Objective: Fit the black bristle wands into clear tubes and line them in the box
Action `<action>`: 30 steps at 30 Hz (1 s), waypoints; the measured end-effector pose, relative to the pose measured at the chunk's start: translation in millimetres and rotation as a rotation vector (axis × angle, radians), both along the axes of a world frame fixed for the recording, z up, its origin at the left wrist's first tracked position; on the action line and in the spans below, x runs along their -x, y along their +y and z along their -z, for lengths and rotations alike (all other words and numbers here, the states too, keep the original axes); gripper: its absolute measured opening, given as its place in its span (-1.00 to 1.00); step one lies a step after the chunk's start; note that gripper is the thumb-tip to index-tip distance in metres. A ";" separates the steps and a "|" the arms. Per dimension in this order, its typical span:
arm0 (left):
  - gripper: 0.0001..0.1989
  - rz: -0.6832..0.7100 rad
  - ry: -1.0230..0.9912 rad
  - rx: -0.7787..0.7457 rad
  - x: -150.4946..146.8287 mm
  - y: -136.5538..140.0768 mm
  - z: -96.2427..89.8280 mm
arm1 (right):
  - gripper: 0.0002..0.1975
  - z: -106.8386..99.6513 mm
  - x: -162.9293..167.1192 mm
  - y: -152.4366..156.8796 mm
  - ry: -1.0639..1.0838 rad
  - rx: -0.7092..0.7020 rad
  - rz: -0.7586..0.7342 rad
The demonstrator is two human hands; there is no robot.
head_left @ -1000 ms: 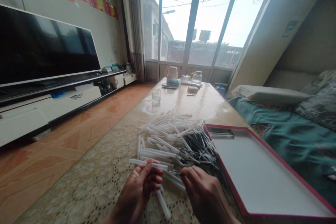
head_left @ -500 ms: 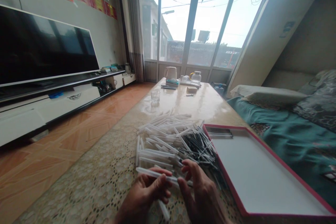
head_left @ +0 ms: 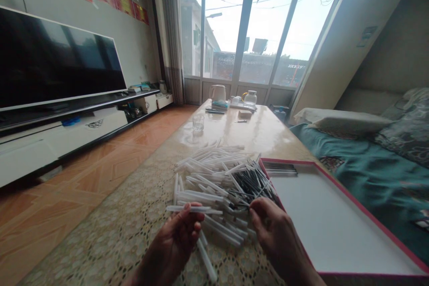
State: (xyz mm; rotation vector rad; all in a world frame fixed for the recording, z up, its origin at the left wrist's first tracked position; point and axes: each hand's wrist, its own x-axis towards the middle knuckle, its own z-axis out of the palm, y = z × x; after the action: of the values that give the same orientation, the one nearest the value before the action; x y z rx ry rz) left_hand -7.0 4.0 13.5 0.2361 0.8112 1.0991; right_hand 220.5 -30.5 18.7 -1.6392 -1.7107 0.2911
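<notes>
My left hand pinches a white translucent pen barrel between thumb and fingers, level above the table. My right hand is closed at the near edge of a heap of dark ink refills, its thumb and fingertips pinched on the end of one slim refill. Many more pen barrels lie in a loose pile beyond and between my hands. One loose barrel rests close by my left hand. The right fingertips are partly hidden by the hand itself.
Right of the pile lies a shallow white tray with a pink rim, holding several dark-cored pens at its far end. Farther along the table stand a drinking glass, a kettle and a glass pot.
My hands have moved apart: the left went left with the barrel, the right moved right to the dark refills. The barrels beneath are now more visible.
</notes>
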 end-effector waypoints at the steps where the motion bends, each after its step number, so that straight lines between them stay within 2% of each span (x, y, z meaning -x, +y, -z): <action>1: -0.84 0.003 -0.003 0.004 0.5 -0.6 -0.9 | -0.85 0.1 2.4 -0.7 -0.067 0.033 -0.033; 4: -0.86 0.030 0.010 0.001 -0.6 -2.8 -1.3 | -0.88 0.2 11.5 -4.4 -0.233 0.094 -0.063; 8: -0.96 0.067 0.062 -0.067 -4.5 -4.8 1.3 | -0.88 2.7 17.0 -7.7 -0.348 0.138 -0.032; 13: -0.90 0.148 0.124 -0.189 -8.7 -6.5 8.6 | -0.90 5.5 16.6 -6.2 -0.380 0.177 -0.021; 17: -0.91 0.159 0.142 -0.218 -9.0 -5.9 14.0 | -0.89 4.5 13.4 -4.6 -0.332 0.178 -0.067; 19: -0.90 0.163 0.140 -0.219 -8.3 -5.0 14.9 | -0.88 2.1 7.3 -4.0 -0.333 0.159 -0.033; 24: -0.87 0.167 0.142 -0.209 -7.7 -5.0 11.2 | -0.84 -7.1 -17.3 -3.8 -0.483 0.161 0.179; 30: -0.86 0.155 0.162 -0.180 -8.5 -6.9 9.0 | -0.77 -2.2 -30.2 -3.8 -0.657 0.215 0.154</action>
State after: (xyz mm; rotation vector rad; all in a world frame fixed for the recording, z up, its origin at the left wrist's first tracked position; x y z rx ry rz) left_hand 1.5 -2.9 4.6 0.5366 0.8232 1.0163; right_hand 250.6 -34.3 20.8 -2.1759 -2.0523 -0.1702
